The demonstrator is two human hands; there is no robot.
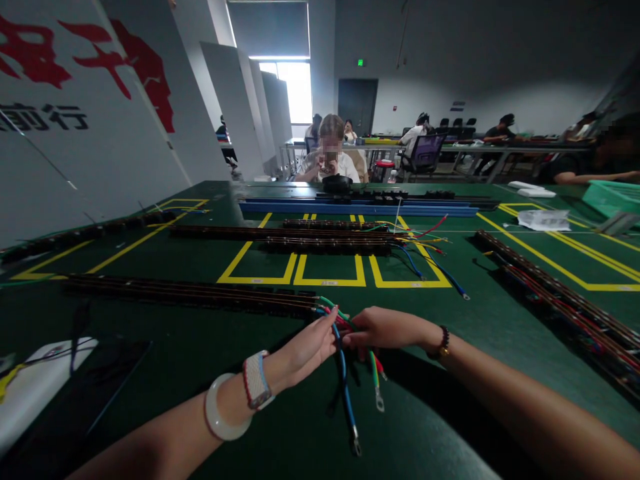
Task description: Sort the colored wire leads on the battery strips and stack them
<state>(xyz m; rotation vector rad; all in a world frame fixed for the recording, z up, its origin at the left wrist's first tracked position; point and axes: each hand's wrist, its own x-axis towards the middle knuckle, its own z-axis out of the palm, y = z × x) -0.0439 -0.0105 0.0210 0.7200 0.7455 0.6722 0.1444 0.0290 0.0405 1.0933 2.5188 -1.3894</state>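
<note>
A long dark rail assembly (200,293) lies across the green table, with colored wires coming out of its right end. My left hand (313,343) is closed at those wires, its fingers against the blue wire (344,383), which hangs toward me and ends in a metal ring terminal. From the other side, my right hand (385,328) grips the bundle close to the left fingertips. Below the right hand show the ends of the green wire (373,367) and the red wire (379,366). The fingers partly hide where the wires cross.
Further similar wired rails (327,245) lie beyond, over yellow tape outlines (330,283). Another wired rail (560,303) lies at right. A blue rail (360,208) runs along the far side. A green basket (613,198) stands far right. A person (327,160) sits opposite.
</note>
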